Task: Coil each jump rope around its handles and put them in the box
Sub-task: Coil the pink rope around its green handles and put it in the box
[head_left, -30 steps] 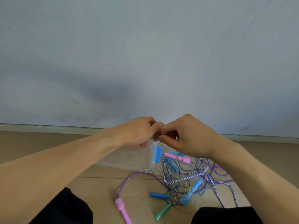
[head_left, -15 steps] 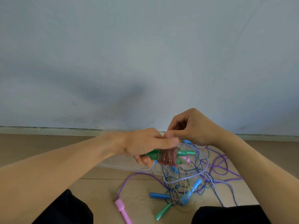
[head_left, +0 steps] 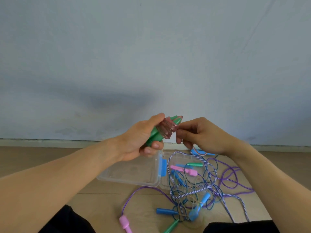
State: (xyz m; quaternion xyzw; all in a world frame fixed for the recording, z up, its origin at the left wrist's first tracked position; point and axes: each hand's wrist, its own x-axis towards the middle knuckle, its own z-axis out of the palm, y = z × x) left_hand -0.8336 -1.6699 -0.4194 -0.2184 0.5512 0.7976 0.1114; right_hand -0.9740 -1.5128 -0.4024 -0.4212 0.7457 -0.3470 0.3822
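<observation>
Left hand (head_left: 143, 142): clenched around a pair of green plastic jump-rope handles (head_left: 155, 135), held tilted in the air before the pale wall (head_left: 151, 56), with a translucent pink rope (head_left: 168, 129) coiled around their upper part. Right hand (head_left: 202, 135): fingers (head_left: 180, 131) pinched on the loose end of that pink rope, just beside the coil; a short tail hangs below the palm. Clear plastic box (head_left: 131, 174) with blue latches (head_left: 162, 167): open on the wooden floor (head_left: 42, 158) below the hands, its lid (head_left: 183, 156) lying flat on its right side. Across the lid and the floor in front of it: a tangle of ropes, comprising a blue-and-white striped cord (head_left: 190, 194), a purple rope (head_left: 232, 179), a pink handle (head_left: 183, 169), a green handle (head_left: 195, 164) and light-blue handles (head_left: 199, 206). Nearer the floor's front edge: a dark-blue handle (head_left: 166, 211), another green handle (head_left: 171, 227), and a pink handle on the purple rope's end (head_left: 125, 223), between two black-clad knees (head_left: 67, 221).
</observation>
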